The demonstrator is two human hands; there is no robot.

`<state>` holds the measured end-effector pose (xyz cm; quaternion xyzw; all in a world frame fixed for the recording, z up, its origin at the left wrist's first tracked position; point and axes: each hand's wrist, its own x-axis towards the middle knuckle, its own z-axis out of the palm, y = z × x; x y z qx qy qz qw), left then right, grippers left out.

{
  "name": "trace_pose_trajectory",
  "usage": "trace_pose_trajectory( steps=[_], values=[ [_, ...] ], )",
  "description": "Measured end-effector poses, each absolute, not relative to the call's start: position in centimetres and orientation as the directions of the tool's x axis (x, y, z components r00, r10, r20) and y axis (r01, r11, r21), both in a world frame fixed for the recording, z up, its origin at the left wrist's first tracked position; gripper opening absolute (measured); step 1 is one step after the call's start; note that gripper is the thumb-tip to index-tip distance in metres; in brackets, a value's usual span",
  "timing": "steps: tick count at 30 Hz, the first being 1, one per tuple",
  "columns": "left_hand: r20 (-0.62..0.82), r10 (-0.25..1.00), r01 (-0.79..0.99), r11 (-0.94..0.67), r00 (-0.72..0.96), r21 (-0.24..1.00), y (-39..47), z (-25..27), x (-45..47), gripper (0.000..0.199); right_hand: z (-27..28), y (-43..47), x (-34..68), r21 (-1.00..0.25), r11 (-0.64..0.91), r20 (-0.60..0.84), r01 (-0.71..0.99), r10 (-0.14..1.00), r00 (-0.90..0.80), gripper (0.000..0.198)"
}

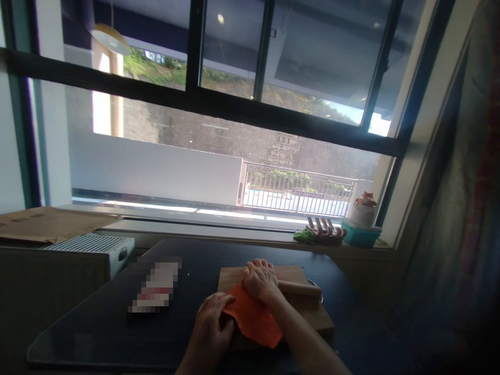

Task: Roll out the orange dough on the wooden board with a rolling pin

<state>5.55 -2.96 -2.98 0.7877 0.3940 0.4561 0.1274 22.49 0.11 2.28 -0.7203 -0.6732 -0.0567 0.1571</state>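
Sheet (253, 319), orange, runs lengthwise far-left to near-right; right hand (259, 277) palm-down on far end, left hand (211, 317) at left edge; grips unclear.

Dk tbl (94, 333) w/ wooden brd (312, 313) on R, pixelated item (156, 289) on L.

The single head view looks from above the near side of the table (97, 333), facing forward across it and slanting down, so that the table lies in the lower part and the window (226, 109) beyond its far edge takes up most of the upper. It is near enough that the left hand (211, 317) and right hand (260, 278) reach in over the table from the bottom edge, yet wide enough to include the slatted box (117, 260) left of the table and the teal tub (359, 235) past its far right corner. The view sits tilted, the window's long bar sloping down rightward beyond the table.
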Motion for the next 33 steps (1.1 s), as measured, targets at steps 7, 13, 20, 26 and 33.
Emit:
trace_pose_trajectory(
  steps=[7,13,20,26,33],
  values=[
    [0.588,0.754,0.505,-0.644,0.292,0.575,-3.5,-2.5,5.7,0.036,2.0,-0.3,22.3,-0.147,-0.042,0.320,0.988,0.943,0.087,0.039],
    [0.566,0.773,0.522,-0.622,0.288,0.584,-3.5,-2.8,5.7,0.038,2.9,3.1,23.5,-0.169,-0.133,0.204,0.977,0.965,0.167,0.038],
    [0.578,0.759,0.510,-0.639,0.300,0.575,-3.5,-2.5,5.7,0.036,2.1,0.2,22.2,-0.135,-0.070,0.307,0.988,0.945,0.109,0.039],
    [0.595,0.747,0.509,-0.651,0.297,0.563,-3.6,-2.5,5.6,0.036,1.3,-1.2,21.9,-0.133,-0.005,0.388,0.991,0.920,0.057,0.038],
    [0.611,0.738,0.536,-0.653,0.288,0.536,-3.0,-3.3,5.5,0.040,3.0,4.0,24.5,-0.248,-0.166,0.255,0.955,0.939,0.230,0.037]
  ],
)
